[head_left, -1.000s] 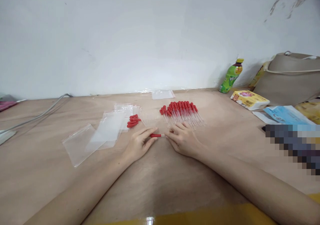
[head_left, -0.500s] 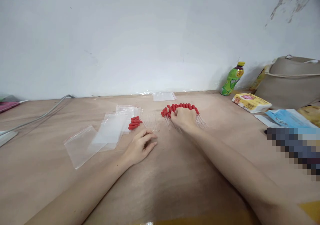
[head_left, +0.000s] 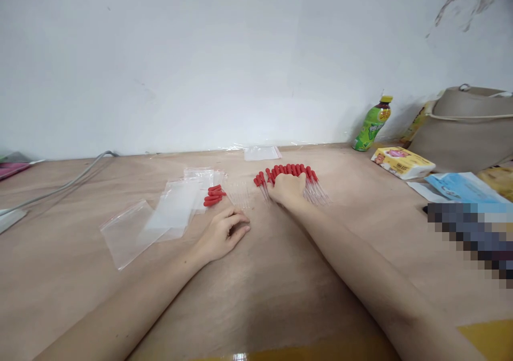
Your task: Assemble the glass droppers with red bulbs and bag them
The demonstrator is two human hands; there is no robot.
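Thin clear tubes with red bulbs [head_left: 296, 169] lie side by side in a fanned row. Over the left part of that row is my right hand [head_left: 287, 189], its fingers bent down among the tubes; what they hold, if anything, is hidden. My left hand [head_left: 229, 232] rests on the brown table covering, thumb and fingers curved apart, with nothing between them. Just beyond it are several loose red bulbs [head_left: 214, 196] and a group of clear tubes without bulbs [head_left: 239, 194]. Clear zip bags [head_left: 173, 207] overlap to the left.
Against the wall lies another small bag stack [head_left: 262, 153]. At the right are a green bottle [head_left: 371, 127], a yellow tissue pack [head_left: 402, 163], a grey handbag [head_left: 468, 131], a blue packet [head_left: 465, 190] and a blurred dark object [head_left: 468, 232]. A grey cable [head_left: 76, 179] runs at the left.
My right hand has shifted slightly left along the row, uncovering more tubes on its right. My left hand has kept its pose. The whole view has shifted slightly.
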